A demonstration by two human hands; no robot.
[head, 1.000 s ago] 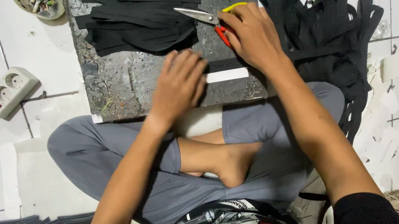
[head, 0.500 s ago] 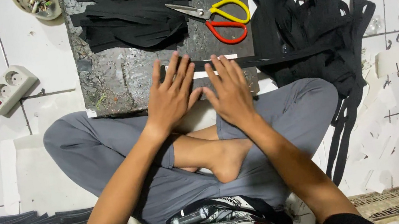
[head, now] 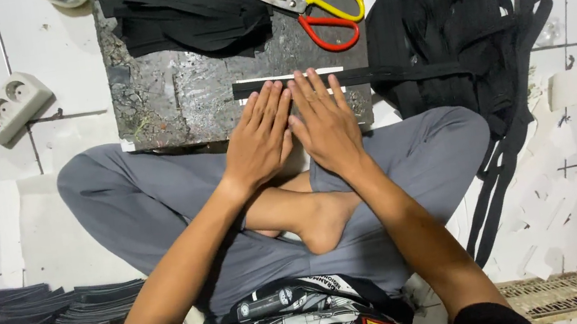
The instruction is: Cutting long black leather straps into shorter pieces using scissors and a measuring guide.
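Black strap (head: 397,70) pressed flat under left hand (head: 260,139), right hand (head: 325,124)

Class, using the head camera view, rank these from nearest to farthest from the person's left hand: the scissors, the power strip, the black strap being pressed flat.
1. Black strap: under the fingers of the left hand.
2. Scissors: up and to the right, on the dark board.
3. Power strip: far left, on the white floor.

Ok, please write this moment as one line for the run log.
left hand: flat, fingertips on black strap | right hand: flat, same strap | strap: across dark board | scissors: lying on board, untouched
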